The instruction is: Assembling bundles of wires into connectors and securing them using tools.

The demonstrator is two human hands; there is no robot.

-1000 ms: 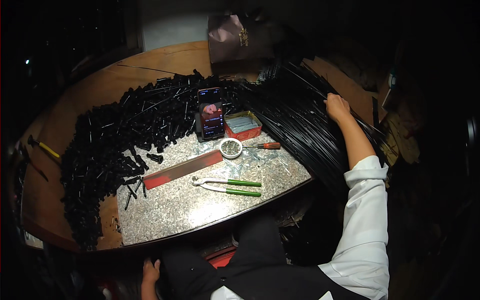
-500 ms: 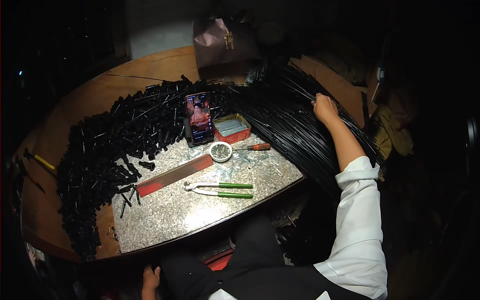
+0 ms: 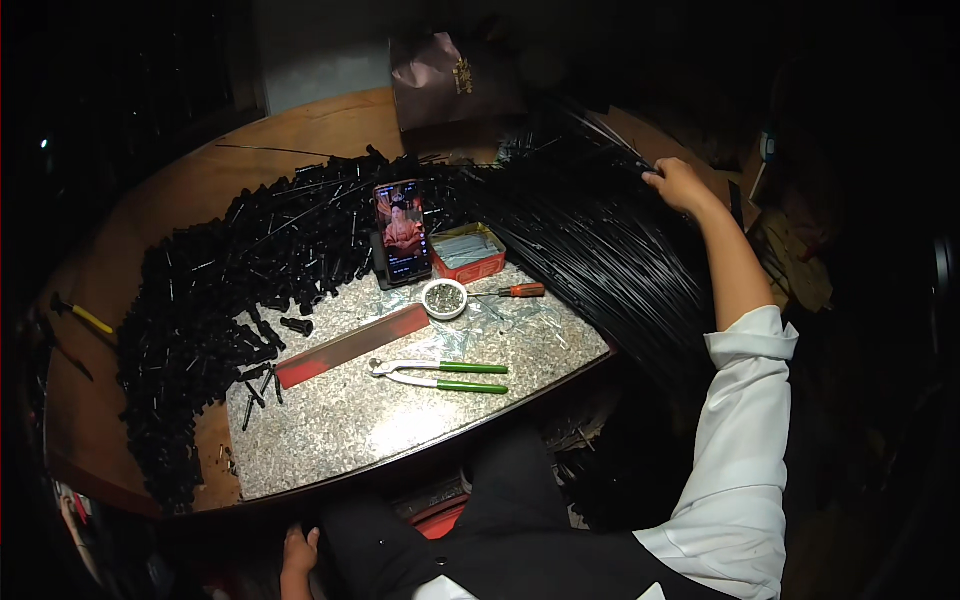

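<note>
My right hand (image 3: 682, 185) reaches over the far right of the table, closed on thin black rods (image 3: 625, 143). Below it fans out a large pile of similar long black rods (image 3: 610, 250). My left hand (image 3: 299, 550) hangs low beside my leg, thumb apart from the fingers, with nothing visible in it. On the speckled stone slab (image 3: 330, 440) lie green-handled pincers (image 3: 440, 376), a long red-and-grey bar (image 3: 352, 347) and a screwdriver (image 3: 522, 290) with an orange-and-black handle. A white bowl (image 3: 444, 299) holds small metal pieces.
Short black parts (image 3: 220, 290) are heaped across the table's left side. A phone (image 3: 403, 232) with a lit screen stands beside a red tin (image 3: 470, 254) of thin metal strips. Behind is a dark bag (image 3: 455, 82); a yellow-handled tool (image 3: 82, 314) lies far left.
My right hand has moved to the right and slightly away, still closed on thin rods. My left hand has barely moved.
</note>
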